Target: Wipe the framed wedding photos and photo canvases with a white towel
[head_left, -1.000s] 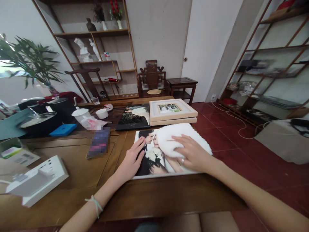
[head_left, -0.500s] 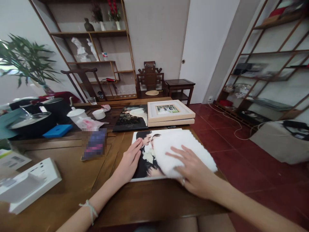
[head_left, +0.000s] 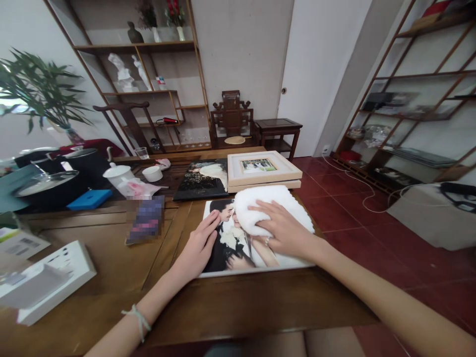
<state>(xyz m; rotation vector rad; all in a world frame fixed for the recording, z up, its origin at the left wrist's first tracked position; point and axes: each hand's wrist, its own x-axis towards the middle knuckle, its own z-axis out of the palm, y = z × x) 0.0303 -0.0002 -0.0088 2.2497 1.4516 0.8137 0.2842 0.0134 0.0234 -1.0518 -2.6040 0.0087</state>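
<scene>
A large photo print (head_left: 238, 255) of a couple lies flat near the front edge of the wooden table. My left hand (head_left: 199, 245) rests on its left side, fingers stretched out flat and holding nothing. On the upper right part of the print is a fluffy white cloth (head_left: 293, 203). My right hand (head_left: 284, 229) presses on this cloth with its fingers bent into it, a ring showing on one finger. The cloth covers the print's upper right corner and part of one face in the picture.
Behind the print lie a dark photo panel (head_left: 203, 181) and stacked pale wooden frames (head_left: 264, 168). To the left are a blurred purple item (head_left: 147, 218), a white box insert (head_left: 55, 282), a blue box (head_left: 90, 199), a black pot (head_left: 50, 188) and a white teapot (head_left: 121, 176).
My right hand has slid the white cloth away from me, up the print, uncovering its lower right part. My left hand stays in place.
</scene>
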